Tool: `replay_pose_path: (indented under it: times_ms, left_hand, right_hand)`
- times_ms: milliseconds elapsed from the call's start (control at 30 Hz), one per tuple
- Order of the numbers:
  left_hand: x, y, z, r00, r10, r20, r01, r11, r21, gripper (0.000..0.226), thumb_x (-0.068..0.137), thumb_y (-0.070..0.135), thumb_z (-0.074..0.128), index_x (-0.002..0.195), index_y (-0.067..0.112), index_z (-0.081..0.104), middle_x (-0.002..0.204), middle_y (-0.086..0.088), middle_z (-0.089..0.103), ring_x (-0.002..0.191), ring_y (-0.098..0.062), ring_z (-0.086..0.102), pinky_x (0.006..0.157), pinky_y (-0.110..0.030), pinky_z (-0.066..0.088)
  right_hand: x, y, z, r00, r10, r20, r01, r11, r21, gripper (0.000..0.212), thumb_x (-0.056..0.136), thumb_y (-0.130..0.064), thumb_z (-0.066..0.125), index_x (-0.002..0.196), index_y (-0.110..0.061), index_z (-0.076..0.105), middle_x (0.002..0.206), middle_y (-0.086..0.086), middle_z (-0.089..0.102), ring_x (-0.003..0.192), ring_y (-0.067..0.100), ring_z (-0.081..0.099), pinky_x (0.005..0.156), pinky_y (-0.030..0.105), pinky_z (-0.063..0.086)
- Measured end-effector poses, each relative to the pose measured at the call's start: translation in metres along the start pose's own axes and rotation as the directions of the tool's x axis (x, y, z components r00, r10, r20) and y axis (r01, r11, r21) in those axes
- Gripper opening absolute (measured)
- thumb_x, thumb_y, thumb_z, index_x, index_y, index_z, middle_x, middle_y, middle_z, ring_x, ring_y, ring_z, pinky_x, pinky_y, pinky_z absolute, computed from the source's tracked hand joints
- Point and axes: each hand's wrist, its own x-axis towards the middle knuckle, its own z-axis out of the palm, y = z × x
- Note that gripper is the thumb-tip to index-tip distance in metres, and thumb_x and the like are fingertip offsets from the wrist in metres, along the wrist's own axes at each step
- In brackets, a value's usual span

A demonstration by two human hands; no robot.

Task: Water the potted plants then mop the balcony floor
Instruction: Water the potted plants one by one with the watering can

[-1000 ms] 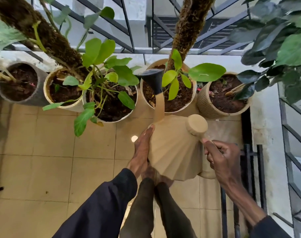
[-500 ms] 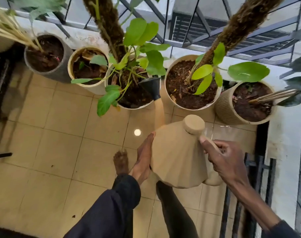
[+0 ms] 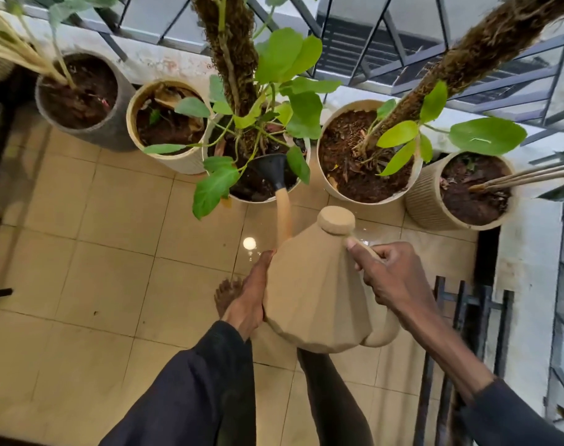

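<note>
I hold a beige ribbed watering can (image 3: 313, 291) in both hands, tilted forward. My right hand (image 3: 390, 278) grips its handle at the top. My left hand (image 3: 250, 297) lies flat against its left side and underside. The can's black rose (image 3: 271, 170) hangs over the soil of the middle pot (image 3: 258, 197), which holds a mossy pole and green leaves. A cream pot with a leaning pole (image 3: 367, 194) stands to its right.
A grey pot (image 3: 110, 136), a cream pot (image 3: 181, 162) and a ribbed beige pot (image 3: 432, 207) line the low wall under the metal railing (image 3: 387, 56). The tan tiled floor (image 3: 113, 252) shows a wet sheen near the pots. A dark metal rack (image 3: 467, 317) stands right. My bare foot (image 3: 226, 294) is below the can.
The can has swung left: its rose went from the right pole pot to over the middle pot. My view shifted left and a bare foot came into sight.
</note>
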Motion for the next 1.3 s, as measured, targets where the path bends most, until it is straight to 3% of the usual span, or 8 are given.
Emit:
replay_pose_path:
  times_ms: [167,367,567,1000,1300]
  left_hand:
    - [0.001,0.013,-0.003,0.997,-0.069,0.021,0.070,0.997,-0.023,0.042,0.098,0.056,0.051,0.107,0.018,0.066,0.084,-0.005,0.072,0.071,-0.019,0.070,0.064,-0.030,0.057]
    - [0.002,0.016,-0.004,0.997,-0.083,0.006,0.083,0.996,-0.043,0.052,0.097,0.059,0.052,0.120,0.015,0.065,0.088,-0.006,0.073,0.075,-0.021,0.071,0.062,-0.031,0.057]
    - [0.000,0.022,-0.002,0.993,-0.116,-0.008,0.115,0.991,-0.066,0.040,0.098,0.057,0.051,0.098,0.020,0.067,0.075,-0.003,0.074,0.067,-0.020,0.070,0.062,-0.031,0.054]
    - [0.004,0.022,-0.008,0.990,-0.139,-0.034,0.134,0.984,-0.119,0.040,0.098,0.057,0.053,0.097,0.020,0.066,0.076,-0.005,0.072,0.066,-0.022,0.068,0.061,-0.031,0.056]
    - [0.010,0.017,-0.012,0.994,-0.102,-0.033,0.097,0.987,-0.125,0.042,0.095,0.058,0.057,0.106,0.018,0.066,0.081,-0.006,0.073,0.066,-0.021,0.070,0.054,-0.028,0.056]
  right_hand:
    - [0.004,-0.010,0.004,0.998,0.063,-0.010,-0.063,0.998,-0.006,0.064,0.094,-0.054,0.071,0.065,0.003,0.071,0.046,-0.001,0.056,0.040,0.010,0.046,0.052,0.034,0.041]
    - [0.006,-0.018,0.006,0.996,0.088,-0.008,-0.089,0.996,-0.012,0.061,0.094,-0.052,0.070,0.065,0.002,0.072,0.044,-0.002,0.058,0.037,0.012,0.046,0.048,0.032,0.040]
    - [0.007,-0.025,0.005,0.992,0.128,0.007,-0.128,0.992,-0.013,0.055,0.096,-0.049,0.071,0.063,-0.006,0.073,0.046,-0.001,0.057,0.035,0.010,0.044,0.039,0.024,0.037]
    - [0.005,-0.030,0.009,0.993,0.115,0.014,-0.115,0.993,-0.016,0.054,0.098,-0.047,0.070,0.063,-0.006,0.073,0.040,-0.007,0.055,0.032,0.005,0.044,0.041,0.024,0.037]
    - [0.003,-0.028,0.010,0.994,0.106,0.002,-0.106,0.994,0.012,0.056,0.096,-0.048,0.071,0.061,-0.004,0.071,0.042,-0.004,0.055,0.036,0.010,0.044,0.047,0.030,0.040]
